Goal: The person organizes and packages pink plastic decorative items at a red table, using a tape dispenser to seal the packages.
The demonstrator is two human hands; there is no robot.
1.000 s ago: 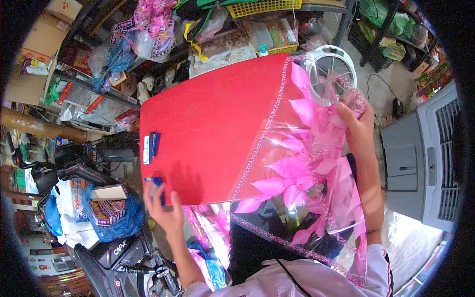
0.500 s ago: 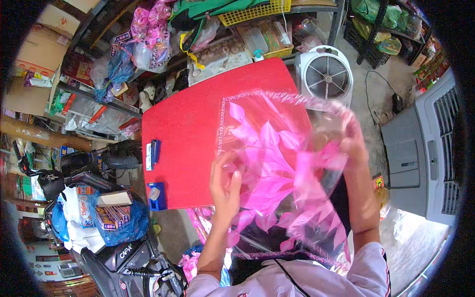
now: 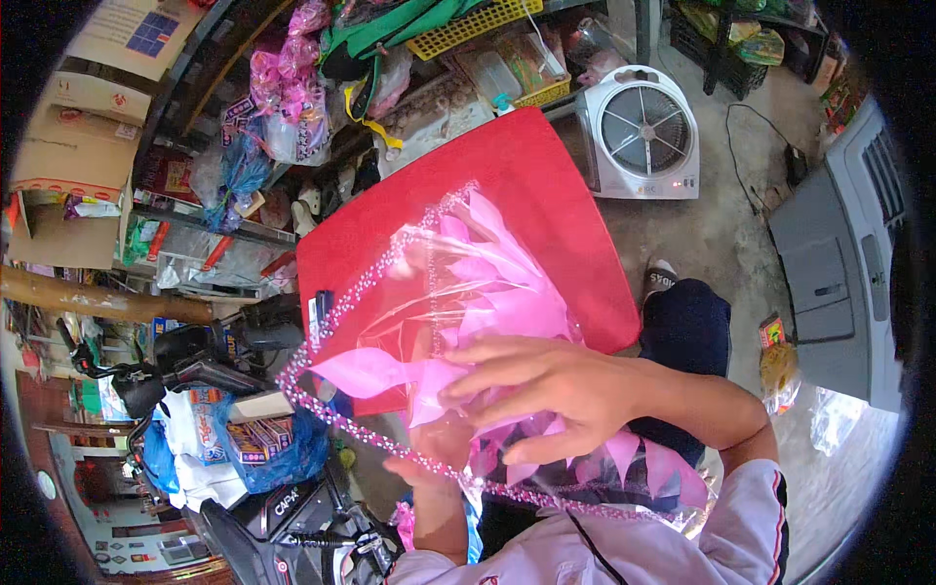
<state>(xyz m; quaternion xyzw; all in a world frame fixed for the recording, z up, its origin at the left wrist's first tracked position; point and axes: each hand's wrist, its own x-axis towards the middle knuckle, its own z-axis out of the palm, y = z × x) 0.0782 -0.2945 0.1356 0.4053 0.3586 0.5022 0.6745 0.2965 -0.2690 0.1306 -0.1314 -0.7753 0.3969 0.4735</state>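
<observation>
Two hands work on one clear plastic bag (image 3: 458, 302) filled with pink leaf-shaped pieces (image 3: 507, 292). The bag lies over a red tabletop (image 3: 546, 185), covering its lower middle part and hanging past the near edge toward the person.

Orientation: the long axis of the bag runs from the upper middle of the tabletop down to the lower right, toward the person's chest. Its narrow end points up and away; its wide end spreads low, over the dark trousers (image 3: 687, 331). A beaded pink trim (image 3: 336, 312) follows the left edge of the bag, then turns along the bottom edge.

Right hand (image 3: 546, 390): it lies flat on top of the bag, fingers spread and pointing left, pressing the plastic. The grip is released; nothing is enclosed.

Left hand (image 3: 439, 448): it sits under the lower edge of the bag, seen through the plastic, with the trim crossing it. Whether its grip is clenched on the bag cannot be told.

The bag therefore lies between both hands, beneath the right, above the left.

A white fan (image 3: 643, 132) stands on the floor beyond the tabletop.
</observation>
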